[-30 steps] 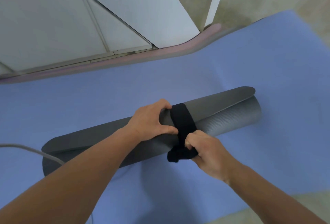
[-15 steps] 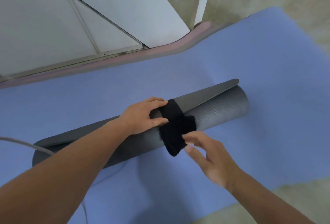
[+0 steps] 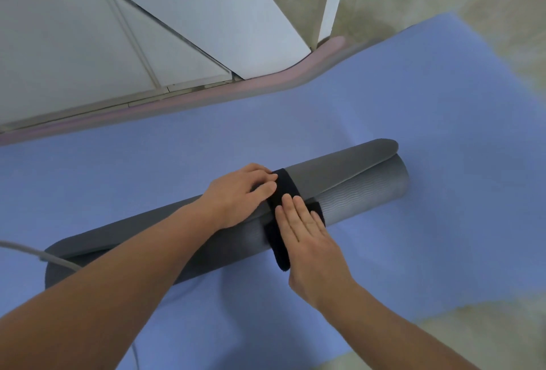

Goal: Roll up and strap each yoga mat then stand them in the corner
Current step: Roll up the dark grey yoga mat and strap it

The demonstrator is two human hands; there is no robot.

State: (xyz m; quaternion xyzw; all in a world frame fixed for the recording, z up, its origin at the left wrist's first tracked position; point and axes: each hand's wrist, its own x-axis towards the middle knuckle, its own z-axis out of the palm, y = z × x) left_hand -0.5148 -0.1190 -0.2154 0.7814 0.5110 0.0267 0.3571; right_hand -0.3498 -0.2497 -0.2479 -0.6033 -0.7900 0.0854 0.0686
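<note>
Both hands lie flat and hold nothing. The right hand has straight fingers and presses down on the black strap. The left hand rests on the gray mat just beside it, with its fingertips touching the strap's edge.

The gray mat is rolled up and lies on its side on the blue mat, which is spread out on the floor. The strap goes around the roll, nearer the right end than the left. The blue mat's far edge, pink underneath, curls up against the white wall panels. A gray cable runs across the left end of the roll.

What could go wrong? I think the strap may not be stuck down all the way. If the hands lift too soon, it could pop open and the roll would spring loose. The outer flap at the right end already sits a little off the roll, so it wants to open. With one strap only, the long left end could go slack — or slide out like a telescope — when the mat is stood up. The cable could catch on that end too. The blue mat is not yet rolled.

I can see no name, label or writing on either mat or the strap — the red thing far off in the corner is too blurry to read.
</note>
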